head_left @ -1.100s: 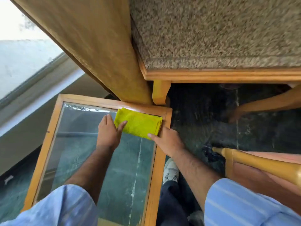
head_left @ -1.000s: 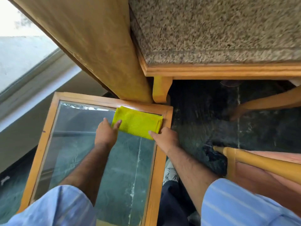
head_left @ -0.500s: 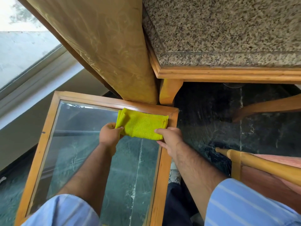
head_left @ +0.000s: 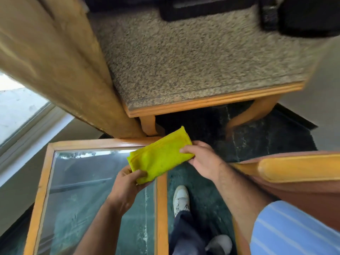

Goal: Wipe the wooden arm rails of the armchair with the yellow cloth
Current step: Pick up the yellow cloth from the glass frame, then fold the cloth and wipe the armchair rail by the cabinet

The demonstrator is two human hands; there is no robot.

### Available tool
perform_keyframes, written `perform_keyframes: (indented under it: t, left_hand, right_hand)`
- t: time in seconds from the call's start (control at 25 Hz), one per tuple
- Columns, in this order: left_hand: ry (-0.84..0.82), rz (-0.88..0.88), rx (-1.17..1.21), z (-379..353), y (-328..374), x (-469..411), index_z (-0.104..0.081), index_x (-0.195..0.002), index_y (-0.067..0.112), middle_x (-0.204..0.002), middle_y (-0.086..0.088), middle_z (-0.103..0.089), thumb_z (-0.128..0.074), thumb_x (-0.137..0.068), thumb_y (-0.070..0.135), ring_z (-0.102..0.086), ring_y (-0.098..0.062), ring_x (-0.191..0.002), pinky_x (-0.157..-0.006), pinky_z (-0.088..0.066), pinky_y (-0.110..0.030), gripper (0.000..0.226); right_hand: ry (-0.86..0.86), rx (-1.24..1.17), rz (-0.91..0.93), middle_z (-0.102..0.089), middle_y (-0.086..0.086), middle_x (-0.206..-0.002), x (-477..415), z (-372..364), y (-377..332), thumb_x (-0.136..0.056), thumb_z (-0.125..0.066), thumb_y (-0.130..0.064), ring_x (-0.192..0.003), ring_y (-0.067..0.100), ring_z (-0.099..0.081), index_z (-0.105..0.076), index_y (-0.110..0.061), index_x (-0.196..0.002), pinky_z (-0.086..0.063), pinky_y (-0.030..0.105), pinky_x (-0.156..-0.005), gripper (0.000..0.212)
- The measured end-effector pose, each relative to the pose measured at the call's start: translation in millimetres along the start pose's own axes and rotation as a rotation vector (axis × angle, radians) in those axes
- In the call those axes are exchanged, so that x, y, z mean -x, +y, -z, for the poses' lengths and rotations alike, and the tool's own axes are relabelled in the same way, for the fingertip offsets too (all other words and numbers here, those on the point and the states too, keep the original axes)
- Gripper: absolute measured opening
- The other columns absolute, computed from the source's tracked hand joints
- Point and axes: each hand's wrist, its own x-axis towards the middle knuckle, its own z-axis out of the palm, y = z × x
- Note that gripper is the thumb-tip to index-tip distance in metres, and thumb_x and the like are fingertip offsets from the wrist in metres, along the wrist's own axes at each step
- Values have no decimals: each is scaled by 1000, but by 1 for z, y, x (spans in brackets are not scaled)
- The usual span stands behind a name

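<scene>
Holding the folded yellow cloth (head_left: 161,156) in the air with both hands.
Left hand (head_left: 127,186) grip is clamped on its near corner, right hand (head_left: 200,159) grip on its far edge, over the glass-topped desk (head_left: 161,199) corner; the wooden arm rail (head_left: 298,169) lies to the right.

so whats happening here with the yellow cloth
A person holds a folded yellow cloth in both hands, lifted above the corner of a wood-framed glass-top table. The left hand grips its near end and the right hand pinches its far end. The armchair's rounded wooden arm rail is off to the right, and the cloth is not touching it, so wiping has not started.
</scene>
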Motion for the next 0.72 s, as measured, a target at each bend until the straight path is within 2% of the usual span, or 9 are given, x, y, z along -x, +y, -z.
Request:
perform_keyframes:
  t: [0.08, 0.12, 0.24, 0.32, 0.44, 0.52, 0.6, 0.64, 0.72]
  left_hand:
    - [-109, -11, -23, -40, 10, 17, -73, -99, 5, -95, -13, -81, -55, -91, -13, -78, -25, -84, -70, -67, -34, 27]
    - [-165, -9, -58, -60, 15, 24, -76, -103, 7, -101, -12, -82, -62, -89, -6, -78, -25, -89, -74, -67, -35, 23]
    - [-354, -14, -203, -139, 22, 52, -81, -109, 15, -110, -8, -82, -72, -82, 16, -78, -20, -96, -79, -66, -31, 28]
    - [-418, -32, -217, -190, 23, 66, -83, -107, 16, -110, -7, -82, -71, -82, 19, -78, -18, -94, -76, -66, -28, 28]
    - [-523, -53, -255, -275, 18, 86, -81, -106, 8, -110, -11, -82, -74, -82, 17, -79, -23, -97, -75, -65, -28, 27]
    - [-539, -54, -355, -327, 9, 97, -80, -105, 6, -106, -13, -83, -78, -83, 13, -79, -25, -95, -72, -65, -28, 23]
    - [-502, -74, -508, -370, -4, 105, -82, -99, 12, -95, -7, -84, -85, -81, 13, -78, -20, -88, -69, -64, -25, 18]
    - [-474, -99, -595, -388, -12, 108, -83, -94, 16, -87, -1, -83, -88, -78, 16, -76, -15, -83, -68, -62, -26, 17]
    - [-388, -167, -734, -413, -29, 109, -83, -88, 19, -74, 8, -78, -94, -72, 24, -69, -7, -72, -67, -55, -29, 20]
  right_hand:
    - [-39, 0, 47, -78, 11, -94, 28, 43, -39, -85, -65, 16, -86, 24, -73, -69, -8, -113, -59, 36, -78, 37]
    - [-52, -2, 93, -81, 9, -96, 42, 66, -59, -84, -68, 12, -87, 22, -75, -71, -12, -115, -61, 35, -79, 40]
    - [-31, 31, 229, -82, 4, -103, 97, 144, -123, -74, -83, -4, -95, 17, -78, -79, -18, -109, -62, 33, -83, 38]
    - [27, 88, 282, -83, 2, -103, 130, 190, -155, -64, -88, -14, -95, 15, -78, -82, -21, -102, -62, 31, -83, 39]
    - [150, 166, 360, -84, 2, -97, 180, 264, -192, -63, -88, -16, -87, 12, -79, -81, -19, -96, -64, 25, -73, 34]
    - [291, 253, 390, -84, -2, -84, 208, 311, -205, -63, -89, -12, -75, 7, -77, -79, -18, -88, -60, 24, -70, 27]
    - [480, 388, 417, -80, -6, -70, 231, 352, -211, -65, -91, -4, -63, 2, -71, -74, -17, -82, -56, 19, -65, 28]
    - [573, 467, 423, -78, -5, -70, 241, 369, -211, -65, -93, -4, -62, 4, -69, -73, -17, -82, -54, 18, -63, 30]
    - [700, 656, 430, -76, 5, -79, 253, 392, -210, -63, -97, -11, -70, 12, -64, -75, -14, -88, -50, 25, -69, 34]
